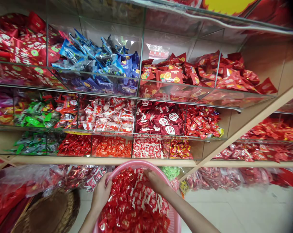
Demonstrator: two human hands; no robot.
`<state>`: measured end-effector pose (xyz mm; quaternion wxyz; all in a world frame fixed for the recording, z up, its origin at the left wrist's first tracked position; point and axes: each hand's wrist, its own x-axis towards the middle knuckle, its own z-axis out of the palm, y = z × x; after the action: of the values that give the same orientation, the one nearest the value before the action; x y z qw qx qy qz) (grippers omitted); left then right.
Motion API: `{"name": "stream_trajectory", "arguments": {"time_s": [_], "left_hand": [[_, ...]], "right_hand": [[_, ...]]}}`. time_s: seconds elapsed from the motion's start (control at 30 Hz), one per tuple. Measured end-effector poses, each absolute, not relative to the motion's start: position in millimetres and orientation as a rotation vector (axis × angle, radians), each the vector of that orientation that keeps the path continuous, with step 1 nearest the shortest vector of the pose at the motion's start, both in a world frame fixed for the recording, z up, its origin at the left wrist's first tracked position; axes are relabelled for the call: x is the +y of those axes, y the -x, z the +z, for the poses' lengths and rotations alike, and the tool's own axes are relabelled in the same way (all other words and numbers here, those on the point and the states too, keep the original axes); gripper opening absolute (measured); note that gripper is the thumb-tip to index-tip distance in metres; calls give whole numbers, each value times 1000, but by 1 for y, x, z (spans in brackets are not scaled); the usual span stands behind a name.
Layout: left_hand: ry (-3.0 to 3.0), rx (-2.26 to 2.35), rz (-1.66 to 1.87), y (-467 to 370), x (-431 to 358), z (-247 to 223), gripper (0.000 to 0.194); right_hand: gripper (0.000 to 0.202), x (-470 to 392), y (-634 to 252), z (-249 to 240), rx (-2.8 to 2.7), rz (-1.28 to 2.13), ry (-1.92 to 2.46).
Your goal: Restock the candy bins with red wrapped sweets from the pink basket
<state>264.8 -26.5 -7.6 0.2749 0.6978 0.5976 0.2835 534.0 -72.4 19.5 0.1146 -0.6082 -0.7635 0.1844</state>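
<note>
Pink plastic basket (136, 163), round, nearest, w/ shiny red sweets (134, 223) & white-red sweets (139, 197) inside. L hand (101, 193) pinches its rim, thumb inward; R hand (156, 182) is in basket, fingertips blurred, can't tell if pinching. Prob. picking thru sweets; next move calls for steady rim. Beyond basket: wood/glass shelves (64, 160), crinkly pillow-shaped packets (169, 76).

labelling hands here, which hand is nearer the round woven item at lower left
Left. The left hand grips the pink basket by its left rim, right of the woven item; the right hand is farther right, at the wrapped candies inside the basket.
</note>
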Motion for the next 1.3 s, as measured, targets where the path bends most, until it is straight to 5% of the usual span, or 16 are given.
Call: {"name": "stream_trajectory", "arguments": {"time_s": [0.33,0.67,0.97,1.3], "left_hand": [[-1887,1590,790,-265,-25,-8,30],[-1854,1599,772,-263,-26,-13,33],[-1865,1599,781,-264,-25,-12,33],[-1854,1588,816,-264,-26,-7,30]], "right_hand": [[42,-36,-537,49,-2529,369,1862],[26,-11,-508,63,-2933,313,1848],[27,-9,-507,48,-2623,246,2037],[33,-27,-532,72,-2413,685,1914]]}}
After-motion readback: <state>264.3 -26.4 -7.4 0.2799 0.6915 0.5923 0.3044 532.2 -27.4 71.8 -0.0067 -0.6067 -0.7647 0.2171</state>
